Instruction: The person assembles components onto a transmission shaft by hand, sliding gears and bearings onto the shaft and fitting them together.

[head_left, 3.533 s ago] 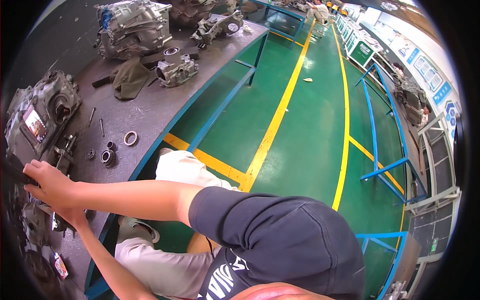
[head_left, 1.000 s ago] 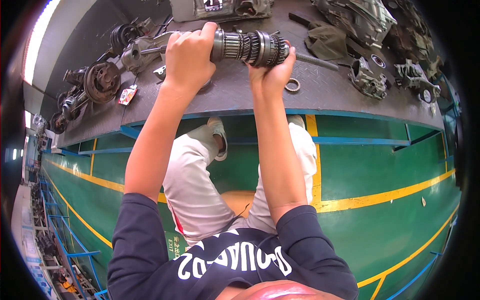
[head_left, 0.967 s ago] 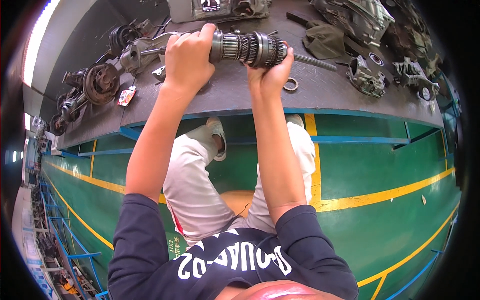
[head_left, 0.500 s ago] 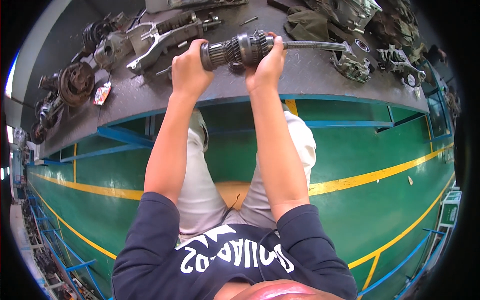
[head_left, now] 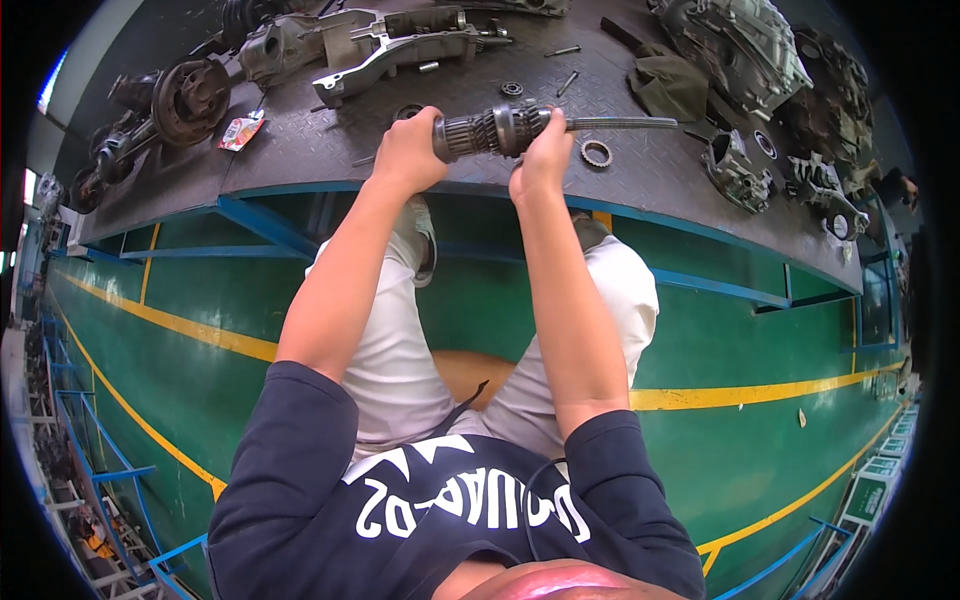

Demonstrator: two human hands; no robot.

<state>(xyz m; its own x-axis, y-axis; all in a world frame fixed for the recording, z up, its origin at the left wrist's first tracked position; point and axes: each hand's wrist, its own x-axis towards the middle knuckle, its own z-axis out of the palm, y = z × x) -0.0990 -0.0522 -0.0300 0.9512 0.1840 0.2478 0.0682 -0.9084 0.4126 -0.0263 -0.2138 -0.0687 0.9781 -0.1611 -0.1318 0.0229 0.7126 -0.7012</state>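
Shaft point(head_left: 622, 123) spans the frame's upper centre, gripped by left hand point(head_left: 408, 153) and right hand point(head_left: 545, 158); we see gears point(head_left: 508, 130) stacked on it, a ring point(head_left: 597, 164) loose on the surface point(head_left: 660, 165); what remains, we cannot quite tell.

One geared shaft point(head_left: 490, 131), two bolts point(head_left: 563, 50) point(head_left: 567, 83), one toothed ring point(head_left: 597, 163), one packet point(head_left: 241, 131).

White upside-down lettering point(head_left: 490, 505) on dark T-shirt point(head_left: 320, 500), markings on packet point(head_left: 241, 133) too small
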